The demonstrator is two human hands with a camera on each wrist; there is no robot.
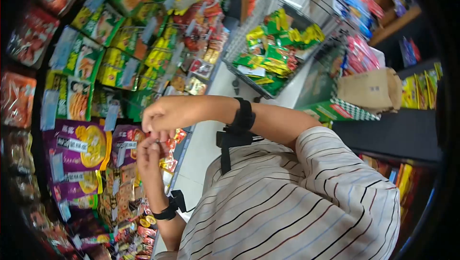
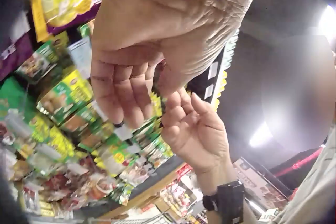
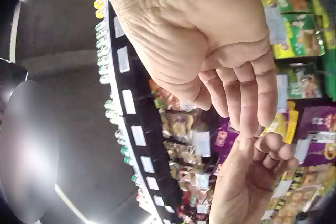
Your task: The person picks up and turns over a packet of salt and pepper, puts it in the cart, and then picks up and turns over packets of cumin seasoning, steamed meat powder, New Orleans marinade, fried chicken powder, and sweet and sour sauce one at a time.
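Left hand [image 1: 149, 157] and right hand [image 1: 165, 114] are meeting fingertip to fingertip in front of the snack rack [image 1: 96, 68], fingers curling loosely. Possibly pinching sth tiny between them; too small and hidden to tell, incl. which way it's pointing. Purple packs [image 1: 79, 145] are hanging just behind.

Print on the shelf goods: none of it legible

The purple snack bags with yellow pictures [image 1: 79, 147] carry white label strips with dark characters too small and blurred to make out. The brown cardboard box [image 1: 369, 90] bears a small dark mark, unreadable. The white price tags along the black shelf rail [image 3: 137, 134] show no legible figures.
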